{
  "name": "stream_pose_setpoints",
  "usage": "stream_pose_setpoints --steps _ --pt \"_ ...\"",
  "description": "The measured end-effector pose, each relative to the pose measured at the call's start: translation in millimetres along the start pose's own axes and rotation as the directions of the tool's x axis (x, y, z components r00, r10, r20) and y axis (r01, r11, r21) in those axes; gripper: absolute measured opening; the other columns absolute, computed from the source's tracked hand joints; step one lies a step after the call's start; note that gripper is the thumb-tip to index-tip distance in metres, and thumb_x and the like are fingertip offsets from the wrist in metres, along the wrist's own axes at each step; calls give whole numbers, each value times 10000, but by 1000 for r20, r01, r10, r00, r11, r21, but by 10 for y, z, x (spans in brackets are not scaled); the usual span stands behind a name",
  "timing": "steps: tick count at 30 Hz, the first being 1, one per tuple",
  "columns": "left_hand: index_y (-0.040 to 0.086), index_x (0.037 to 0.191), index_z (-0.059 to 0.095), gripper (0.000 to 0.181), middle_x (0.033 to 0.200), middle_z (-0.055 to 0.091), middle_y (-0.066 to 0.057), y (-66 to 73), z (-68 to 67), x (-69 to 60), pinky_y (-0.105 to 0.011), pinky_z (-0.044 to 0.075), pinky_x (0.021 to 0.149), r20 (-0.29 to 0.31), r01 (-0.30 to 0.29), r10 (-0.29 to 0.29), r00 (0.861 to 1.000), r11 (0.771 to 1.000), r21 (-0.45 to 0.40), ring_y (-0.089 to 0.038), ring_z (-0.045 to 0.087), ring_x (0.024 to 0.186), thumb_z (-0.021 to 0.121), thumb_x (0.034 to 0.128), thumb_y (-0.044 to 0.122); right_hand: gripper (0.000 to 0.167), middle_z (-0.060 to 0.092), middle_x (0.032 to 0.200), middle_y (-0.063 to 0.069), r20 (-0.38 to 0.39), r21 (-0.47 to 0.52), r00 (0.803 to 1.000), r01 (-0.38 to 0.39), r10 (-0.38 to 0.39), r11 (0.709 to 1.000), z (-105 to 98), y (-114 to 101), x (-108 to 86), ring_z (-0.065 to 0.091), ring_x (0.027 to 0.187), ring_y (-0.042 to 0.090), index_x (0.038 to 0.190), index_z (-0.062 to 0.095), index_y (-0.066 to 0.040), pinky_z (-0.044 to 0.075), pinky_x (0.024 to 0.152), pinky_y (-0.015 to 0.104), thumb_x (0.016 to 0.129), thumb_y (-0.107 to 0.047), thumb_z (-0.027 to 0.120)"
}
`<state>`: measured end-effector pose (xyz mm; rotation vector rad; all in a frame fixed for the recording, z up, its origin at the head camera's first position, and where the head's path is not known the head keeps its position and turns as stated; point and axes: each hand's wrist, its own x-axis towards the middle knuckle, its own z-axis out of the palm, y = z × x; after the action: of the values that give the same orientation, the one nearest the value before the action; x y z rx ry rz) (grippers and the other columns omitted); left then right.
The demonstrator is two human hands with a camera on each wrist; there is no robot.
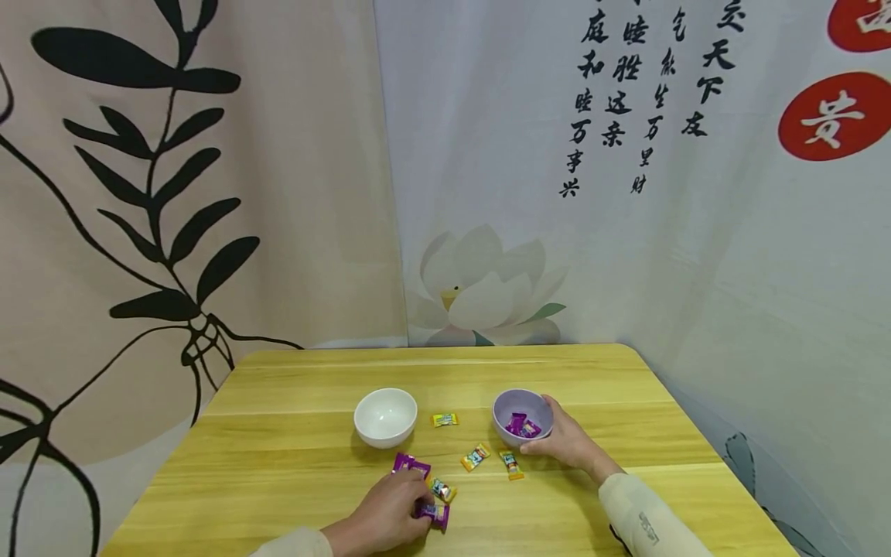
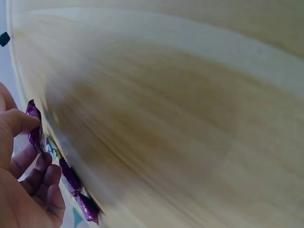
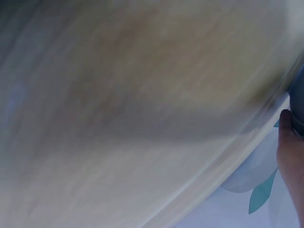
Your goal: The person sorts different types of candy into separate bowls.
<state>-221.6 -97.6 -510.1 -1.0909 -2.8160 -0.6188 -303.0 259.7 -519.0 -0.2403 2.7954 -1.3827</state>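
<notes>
Left hand: clamped on a small, shiny purple-wrapped candy, pinching with thumb and fingertips.
Held candy: at the left hand's fingertips; lifted from the pale yellow wood-grain table or touching it, cannot tell.
Right hand: clamped on a round lavender bowl, with thumb on the near side.
In the bowl: purple-wrapped candies, just left of the right hand.
Glossy round white bowl: beyond the left hand, touched by neither hand.
Loose purple candies: lying just beyond the left hand.
Yellow-wrapped candies: one just beyond the left fingertips, another between the hands, a third just left of the right thumb, a fourth farther off, between the bowls.
Step in hand: by judgement, picking up purple candy with the left hand while steadying the bowl with the right.
Good pinch: best across the filled middle, not a crinkled end; squeeze lightly.
Clean lift: raise straight up before moving sideways, to avoid dragging the neighbouring yellow piece.
Bowl grip: hold level, without tipping toward the thumb.
</notes>
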Motion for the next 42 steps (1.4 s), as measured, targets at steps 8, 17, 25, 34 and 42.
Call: stream_pose_setpoints --steps 8,17,25,34,42 --pt "185 880 726 164 850 532 151 -18 -94 81 -276 475 761 -66 2 -3 998 1000 -12 -37 501 804 792 732 214 1161 456 1422 263 -7 -26 1000 -7 6 1000 -8 -7 -8 469 1277 402 1521 222 29 367 1044 577 672 -333 926" --pt "151 894 743 160 854 570 133 -9 -187 281 -304 478 786 -110 42 -47 993 998 -50 -57 523 826 795 750 197 1170 477 1403 244 -7 -20 1000 10 -10 1000 -9 -3 -6 491 1248 384 1518 233 26 385 1030 564 658 -350 931" --pt "150 914 755 157 890 630 97 102 -217 566 -313 480 781 -140 64 -71 988 996 -57 -85 552 845 781 780 227 1161 480 1403 240 -14 -15 1000 22 -22 1000 -8 20 15 497 1249 378 1513 243 42 388 1032 561 660 -337 934" --pt "140 944 755 163 897 601 83 227 -212 940 -305 492 759 -143 127 -143 979 985 -116 -110 558 846 752 814 239 1157 487 1401 222 -22 -14 999 31 -31 999 -22 25 8 507 1235 362 1509 257 32 392 1030 561 651 -339 938" --pt "121 951 756 153 882 594 65 356 -204 1311 -308 482 746 -181 150 -181 967 973 -174 -109 539 820 753 832 217 1133 512 1376 181 -10 23 1000 15 -15 1000 -10 23 17 531 1196 320 1506 269 4 408 1019 537 659 -342 937"
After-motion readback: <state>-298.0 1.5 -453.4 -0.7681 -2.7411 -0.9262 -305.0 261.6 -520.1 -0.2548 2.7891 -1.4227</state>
